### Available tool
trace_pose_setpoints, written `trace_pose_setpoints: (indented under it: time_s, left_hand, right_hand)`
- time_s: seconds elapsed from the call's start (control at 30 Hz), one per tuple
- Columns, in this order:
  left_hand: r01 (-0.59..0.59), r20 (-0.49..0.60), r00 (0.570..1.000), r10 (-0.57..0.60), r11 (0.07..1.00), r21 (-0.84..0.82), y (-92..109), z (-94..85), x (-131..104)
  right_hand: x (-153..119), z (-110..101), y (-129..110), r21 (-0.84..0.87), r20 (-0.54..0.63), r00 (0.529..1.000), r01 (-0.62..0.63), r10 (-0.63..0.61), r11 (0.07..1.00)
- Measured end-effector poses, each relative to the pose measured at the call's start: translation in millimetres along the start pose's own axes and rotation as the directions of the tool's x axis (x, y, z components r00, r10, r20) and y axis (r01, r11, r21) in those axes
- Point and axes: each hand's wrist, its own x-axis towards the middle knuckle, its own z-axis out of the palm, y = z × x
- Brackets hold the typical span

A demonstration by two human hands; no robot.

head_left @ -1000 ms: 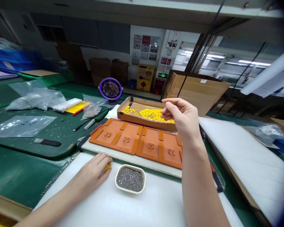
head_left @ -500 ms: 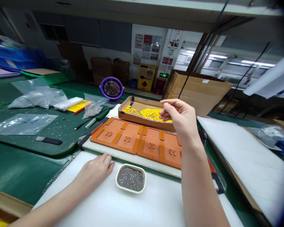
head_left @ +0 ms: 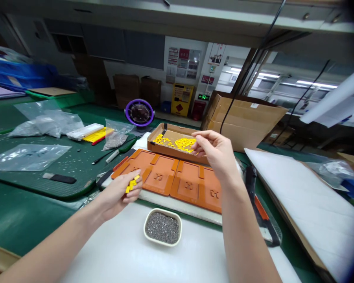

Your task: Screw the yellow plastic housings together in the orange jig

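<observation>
Several small yellow pieces lie in my left hand, its palm turned up and fingers curled around them, over the left end of the orange trays. My right hand is raised at the right front of a shallow cardboard box with yellow pieces in it. Its thumb and fingertips are pinched together; whatever they hold is too small to make out. The orange trays have recesses with small dark slots. In front of them a cream dish holds small grey metal parts.
On the green mat at left lie plastic bags, a black strip and a white-handled tool. A purple fan stands behind. At right are a white board and a large carton.
My left hand has risen from the white surface and turned palm up, showing yellow pieces in it. My right hand has shifted slightly left and down, still pinched.
</observation>
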Motion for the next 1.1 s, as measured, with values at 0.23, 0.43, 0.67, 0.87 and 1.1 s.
trace_pose_setpoints:
  time_s: [0.23,0.43,0.67,0.87,1.1]
  left_hand:
    - [0.227,0.284,0.953,-0.108,0.873,-0.431,21,46.2,53]
    - [0.13,0.226,0.974,-0.031,0.891,-0.435,2,51.6,71]
    - [0.132,0.088,0.991,-0.102,0.862,-0.49,-2,42.7,67]
    - [0.032,-0.094,0.991,-0.1,0.834,-0.551,2,40.2,68]
    - [0.004,-0.111,0.99,-0.082,0.821,-0.571,-1,41.7,66]
  right_hand:
    - [-5,29,17,-0.078,0.31,0.946,-0.077,0.098,0.994]
    - [-3,50,47,-0.334,0.312,0.947,0.031,0.08,0.942]
    - [-3,62,62,-0.326,0.31,0.944,-0.005,0.112,0.945]
    - [3,49,59,-0.146,0.226,0.964,-0.108,0.14,0.983]
    - [9,14,38,0.035,0.129,0.978,-0.171,0.165,0.985]
